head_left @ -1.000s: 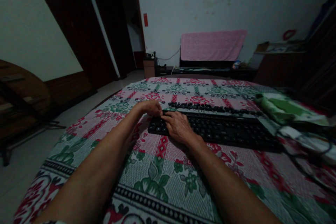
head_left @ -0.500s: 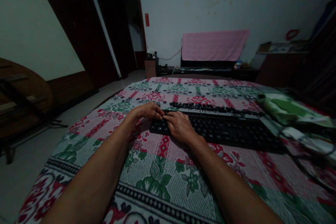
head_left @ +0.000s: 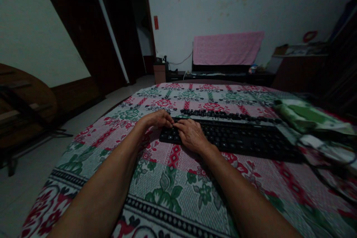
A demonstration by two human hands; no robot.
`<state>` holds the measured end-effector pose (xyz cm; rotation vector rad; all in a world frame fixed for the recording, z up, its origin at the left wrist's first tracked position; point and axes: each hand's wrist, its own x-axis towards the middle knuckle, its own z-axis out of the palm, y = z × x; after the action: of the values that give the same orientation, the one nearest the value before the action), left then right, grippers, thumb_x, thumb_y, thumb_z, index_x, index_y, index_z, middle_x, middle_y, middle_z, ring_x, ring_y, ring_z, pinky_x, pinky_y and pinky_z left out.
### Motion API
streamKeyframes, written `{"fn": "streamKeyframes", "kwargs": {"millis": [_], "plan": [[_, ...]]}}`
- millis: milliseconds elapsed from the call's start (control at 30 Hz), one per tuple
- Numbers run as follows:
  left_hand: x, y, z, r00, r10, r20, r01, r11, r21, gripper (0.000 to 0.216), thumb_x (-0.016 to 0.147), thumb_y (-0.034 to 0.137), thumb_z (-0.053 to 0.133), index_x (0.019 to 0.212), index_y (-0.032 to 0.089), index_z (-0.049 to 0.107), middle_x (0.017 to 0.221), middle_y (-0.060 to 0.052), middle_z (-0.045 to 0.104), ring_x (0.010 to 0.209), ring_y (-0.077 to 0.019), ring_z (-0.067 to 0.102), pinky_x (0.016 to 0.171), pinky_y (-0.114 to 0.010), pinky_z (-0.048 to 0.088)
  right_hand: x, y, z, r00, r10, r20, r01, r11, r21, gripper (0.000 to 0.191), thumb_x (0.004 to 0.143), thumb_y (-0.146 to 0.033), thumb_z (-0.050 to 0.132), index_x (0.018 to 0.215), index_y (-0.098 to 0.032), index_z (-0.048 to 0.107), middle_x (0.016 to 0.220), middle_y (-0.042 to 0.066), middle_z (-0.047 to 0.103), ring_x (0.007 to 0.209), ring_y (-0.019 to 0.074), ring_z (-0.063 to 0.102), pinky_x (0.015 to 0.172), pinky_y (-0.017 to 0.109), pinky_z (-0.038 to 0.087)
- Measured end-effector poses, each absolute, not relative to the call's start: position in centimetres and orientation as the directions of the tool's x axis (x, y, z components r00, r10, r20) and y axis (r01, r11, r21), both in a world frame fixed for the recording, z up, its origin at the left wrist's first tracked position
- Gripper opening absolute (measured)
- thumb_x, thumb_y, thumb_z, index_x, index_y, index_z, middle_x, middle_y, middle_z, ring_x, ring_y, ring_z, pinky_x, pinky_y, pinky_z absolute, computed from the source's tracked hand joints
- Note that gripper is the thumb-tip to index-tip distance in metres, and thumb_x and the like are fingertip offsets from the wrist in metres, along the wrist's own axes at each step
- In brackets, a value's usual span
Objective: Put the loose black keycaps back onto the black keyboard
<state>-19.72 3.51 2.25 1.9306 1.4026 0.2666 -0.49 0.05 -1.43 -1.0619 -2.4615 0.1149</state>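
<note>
A black keyboard point(head_left: 245, 141) lies on the patterned tablecloth point(head_left: 167, 178), slightly slanted. Behind its back edge runs a row of loose black keycaps point(head_left: 214, 113). My left hand point(head_left: 158, 119) rests at the keyboard's upper left corner, fingers bent and closed at the tips. My right hand point(head_left: 192, 134) lies over the keyboard's left part, thumb and fingertips pressed together close to the left fingertips. The fingertips of both hands nearly meet over the top left keys. Whatever sits between them is too small and dark to make out.
A green and white packet point(head_left: 309, 117) and a white bundle with dark cables point(head_left: 326, 148) lie to the right of the keyboard. Beyond the table stands a screen under a pink cloth point(head_left: 228, 48). A round wooden tabletop point(head_left: 25, 96) leans at the left.
Both hands stay at the same corner of the keyboard with barely any movement. The view has shifted very slightly.
</note>
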Motion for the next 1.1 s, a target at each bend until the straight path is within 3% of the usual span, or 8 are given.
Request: {"fn": "streamKeyframes", "kwargs": {"millis": [533,833,1100], "plan": [[-19.63,3.57,2.58,0.349,0.905,-0.243,0.757,-0.119,0.643,0.031,0.057,0.023,0.060,0.086,0.017,0.067,0.063,0.003,0.063,0.054,-0.0079,0.048,0.054,-0.019,0.037,-0.36,-0.14,-1.06,-0.618,0.698,0.361,0.652,0.712,-0.261,0.035,0.081,-0.022,0.034,0.111,-0.028,0.051,0.115,0.003,0.049,0.103,0.0192,0.036,0.084,0.037,0.026],[-19.70,3.68,2.46,0.324,0.906,-0.271,0.767,-0.084,0.636,0.034,0.057,0.024,0.059,0.090,0.018,0.065,0.067,0.002,0.064,0.056,-0.0083,0.048,0.055,-0.019,0.037,-0.47,0.29,-1.47,-0.578,0.700,0.419,0.633,0.709,-0.310,0.030,0.081,-0.020,0.035,0.104,-0.021,0.054,0.105,0.005,0.054,0.099,0.0172,0.040,0.084,0.033,0.028],[-20.33,3.09,2.07,0.334,0.905,-0.264,0.606,0.008,0.795,0.034,0.059,0.023,0.061,0.091,0.014,0.064,0.068,-0.001,0.063,0.055,-0.0083,0.048,0.056,-0.021,0.038,-0.49,0.30,-1.56,-0.570,0.707,0.419,0.644,0.701,-0.308,0.030,0.081,-0.019,0.035,0.104,-0.021,0.054,0.107,0.005,0.053,0.100,0.0171,0.040,0.084,0.033,0.027]]}}
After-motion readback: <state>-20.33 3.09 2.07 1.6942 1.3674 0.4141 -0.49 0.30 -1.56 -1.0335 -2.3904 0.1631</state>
